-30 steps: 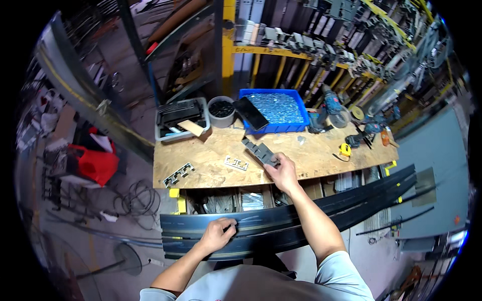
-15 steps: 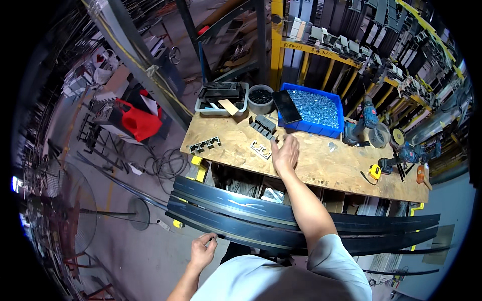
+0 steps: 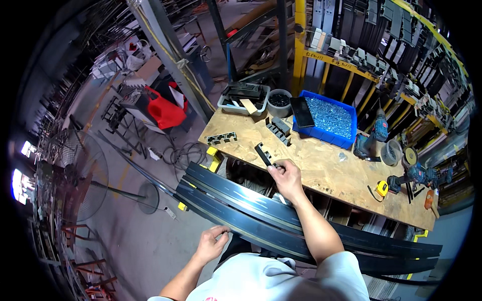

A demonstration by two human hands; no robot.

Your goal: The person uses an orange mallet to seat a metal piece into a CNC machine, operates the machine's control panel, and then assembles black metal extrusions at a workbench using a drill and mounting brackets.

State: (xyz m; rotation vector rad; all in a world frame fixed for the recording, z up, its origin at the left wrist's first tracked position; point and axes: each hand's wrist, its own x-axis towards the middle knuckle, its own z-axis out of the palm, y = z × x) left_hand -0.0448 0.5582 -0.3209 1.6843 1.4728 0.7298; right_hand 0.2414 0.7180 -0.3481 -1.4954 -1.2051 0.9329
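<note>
My right hand [image 3: 286, 179] pinches one end of a small black notched bracket [image 3: 263, 154], lifted at the front edge of the wooden workbench [image 3: 321, 168]. Two long dark grey metal profiles [image 3: 251, 195] lie side by side between the bench and my body, under my right forearm. My left hand [image 3: 213, 244] is closed, its fingertips at the near edge of the closer profile [image 3: 226, 218]; what they pinch is hidden. A similar notched bracket [image 3: 221, 137] rests at the bench's left end, and a group of grey brackets [image 3: 277, 130] stands further back.
A blue bin of small metal fasteners [image 3: 329, 118] carries a black phone-like slab [image 3: 302, 112]. Nearby are a grey tub [image 3: 279, 111], a tray of dark parts [image 3: 236, 107], cordless drills [image 3: 379, 131] and a yellow tape measure [image 3: 382, 188]. A standing fan [image 3: 83, 173] is at left.
My right hand has picked the notched bracket up off the bench and drawn it back toward me. The left hand stays by the profile's edge. The whole view has shifted and turned slightly.
</note>
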